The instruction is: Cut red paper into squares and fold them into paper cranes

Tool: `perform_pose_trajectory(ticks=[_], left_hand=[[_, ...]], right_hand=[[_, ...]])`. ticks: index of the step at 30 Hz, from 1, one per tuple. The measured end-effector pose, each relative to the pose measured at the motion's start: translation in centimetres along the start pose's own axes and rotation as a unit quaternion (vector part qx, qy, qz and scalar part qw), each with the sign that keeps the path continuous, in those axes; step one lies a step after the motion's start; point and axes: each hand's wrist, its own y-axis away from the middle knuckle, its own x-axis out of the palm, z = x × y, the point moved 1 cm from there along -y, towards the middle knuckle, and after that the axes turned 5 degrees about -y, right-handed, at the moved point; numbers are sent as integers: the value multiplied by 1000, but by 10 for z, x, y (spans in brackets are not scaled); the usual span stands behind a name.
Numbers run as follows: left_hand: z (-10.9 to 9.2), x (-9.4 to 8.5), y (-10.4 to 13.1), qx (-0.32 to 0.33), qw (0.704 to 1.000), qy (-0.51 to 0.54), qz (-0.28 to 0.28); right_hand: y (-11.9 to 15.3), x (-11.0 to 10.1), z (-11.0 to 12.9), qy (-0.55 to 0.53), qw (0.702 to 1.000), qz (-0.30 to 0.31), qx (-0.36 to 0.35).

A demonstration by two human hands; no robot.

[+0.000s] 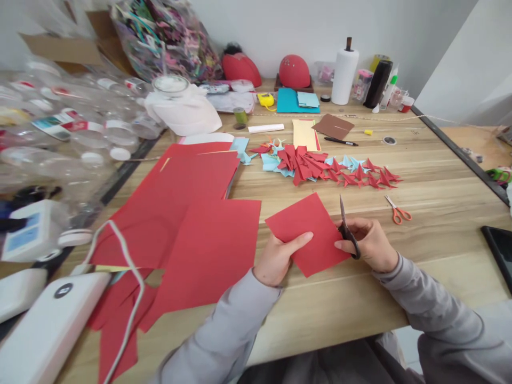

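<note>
My left hand pinches a red paper square by its lower left side, thumb on top and fingers hidden beneath. My right hand holds black-handled scissors, whose blades point up and away just beside the square's right edge. Large red sheets lie left of my left hand. Beyond the square, folded red paper pieces are spread in a row with some light blue ones. A smaller pair of orange-handled scissors rests to the right.
Plastic bottles crowd the left side. A white power bank and its cable lie at the near left, over red scraps. Toward the back are a yellow tape measure, blue paper and a white roll. A phone sits far right.
</note>
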Motion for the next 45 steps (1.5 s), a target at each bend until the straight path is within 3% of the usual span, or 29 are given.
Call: perform_pose_trajectory(ticks=[6, 11, 16, 22, 27, 31, 45], left_hand=[[-7, 1, 3, 111, 977, -173, -55], [-8, 0, 3, 128, 980, -121, -89], [-9, -6, -3, 140, 979, -31, -143], [-17, -12, -5, 211, 960, -58, -174], [-19, -11, -6, 187, 967, -27, -172], [-14, -10, -6, 201, 964, -78, -153], [-10, -11, -7, 172, 973, -72, -140]], right_hand=[[0, 2, -2, 5, 1000, -11, -5], [-1, 0, -3, 56, 997, -2, -44], [1, -4, 7, 185, 977, 56, -89], [5, 0, 17, 285, 943, 110, -133], [2, -2, 15, 253, 958, 105, -82], [1, 1, 15, 224, 965, 128, -43], [2, 2, 8, 231, 966, 105, -56]])
